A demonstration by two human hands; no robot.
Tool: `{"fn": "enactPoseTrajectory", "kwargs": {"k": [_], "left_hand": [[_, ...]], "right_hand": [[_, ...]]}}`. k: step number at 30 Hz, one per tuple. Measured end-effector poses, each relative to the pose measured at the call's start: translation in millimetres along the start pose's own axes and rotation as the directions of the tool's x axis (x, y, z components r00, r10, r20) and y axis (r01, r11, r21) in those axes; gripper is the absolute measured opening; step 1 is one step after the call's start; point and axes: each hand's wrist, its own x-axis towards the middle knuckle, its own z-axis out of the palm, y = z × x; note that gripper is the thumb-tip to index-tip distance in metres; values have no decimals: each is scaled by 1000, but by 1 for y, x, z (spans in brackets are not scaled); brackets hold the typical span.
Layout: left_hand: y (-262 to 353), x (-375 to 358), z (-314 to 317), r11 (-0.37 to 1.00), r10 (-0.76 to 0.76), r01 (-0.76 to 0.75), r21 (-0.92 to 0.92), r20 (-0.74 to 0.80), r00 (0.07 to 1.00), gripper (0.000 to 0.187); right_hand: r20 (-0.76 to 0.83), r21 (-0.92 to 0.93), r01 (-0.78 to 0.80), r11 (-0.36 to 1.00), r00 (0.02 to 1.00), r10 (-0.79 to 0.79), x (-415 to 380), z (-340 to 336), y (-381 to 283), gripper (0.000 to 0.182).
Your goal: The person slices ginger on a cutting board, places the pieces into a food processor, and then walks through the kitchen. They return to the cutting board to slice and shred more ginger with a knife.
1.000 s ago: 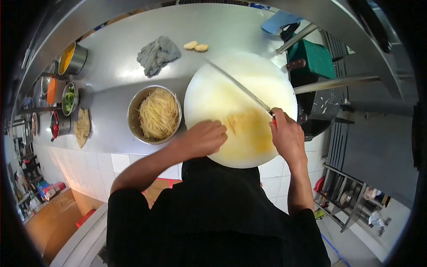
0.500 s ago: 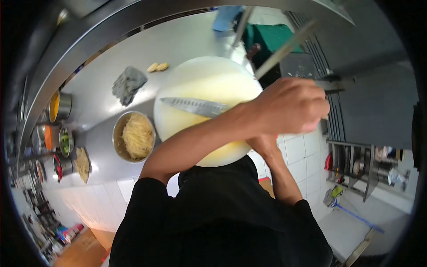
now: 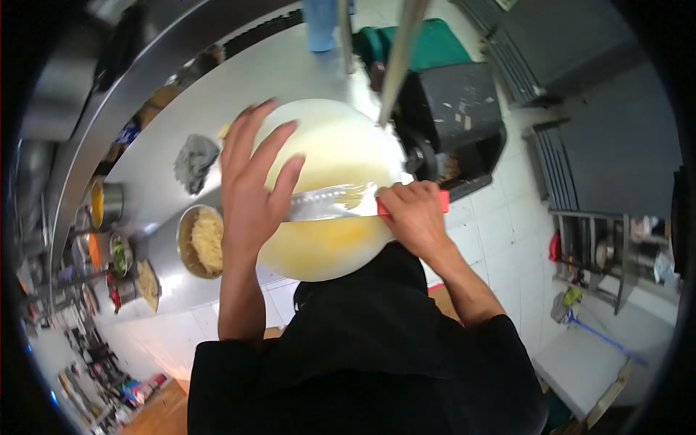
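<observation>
A round white cutting board (image 3: 319, 264), stained yellow, lies before me. Red-handled, the chef's knife (image 3: 326, 204) stretches across its middle, with my right hand (image 3: 415, 215) closed around the handle at the board's right side. A few pale yellow bits stick to the blade near the handle. My left hand (image 3: 254, 177) is spread open above the board's left edge, close to the knife tip, and holds nothing. Left of that hand, a steel bowl (image 3: 183, 250) contains pale shreds (image 3: 208, 243). A pale yellow piece (image 3: 224, 131) shows partly behind my left fingers.
A grey cloth (image 3: 194, 163) rests on the steel counter (image 3: 290, 76). Farther left stand several containers, one with green vegetables (image 3: 119, 254), beside a tan cloth-like item (image 3: 148, 285). Right of the board are a metal post (image 3: 400, 69) and a black bin (image 3: 471, 156) with scraps inside.
My left hand has swung from the right, beyond the board, back to its left side, and its fingers have spread. The knife now lies more level, its red handle visible in my right hand.
</observation>
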Motion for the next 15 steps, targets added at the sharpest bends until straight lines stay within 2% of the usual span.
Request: {"fn": "enactPoseTrajectory", "kwargs": {"k": [1, 3, 4, 5, 7, 15], "left_hand": [[-3, -18, -9, 999, -24, 24, 36, -7, 1000, 42], [-10, -63, -10, 960, -138, 110, 257, 96, 986, 65], [-6, -83, -4, 956, -226, 175, 234, 216, 950, 85], [0, -94, 5, 964, -215, 162, 212, 258, 942, 91], [13, -106, 27, 982, -175, 144, 120, 311, 934, 96], [1, -122, 66, 972, -217, 187, 144, 236, 947, 98]], "right_hand": [[7, -3, 32, 999, 999, -32, 6, 1, 2, 17], [40, 30, 98, 995, 994, -99, 22, 3, 0, 22], [63, 59, 132, 990, 989, -135, 31, 6, -2, 25], [88, 61, 172, 983, 980, -176, 39, 11, -5, 30], [125, 81, 244, 966, 959, -253, 55, 20, -13, 31], [200, 72, 437, 897, 874, -442, 84, 23, -34, 27]]}}
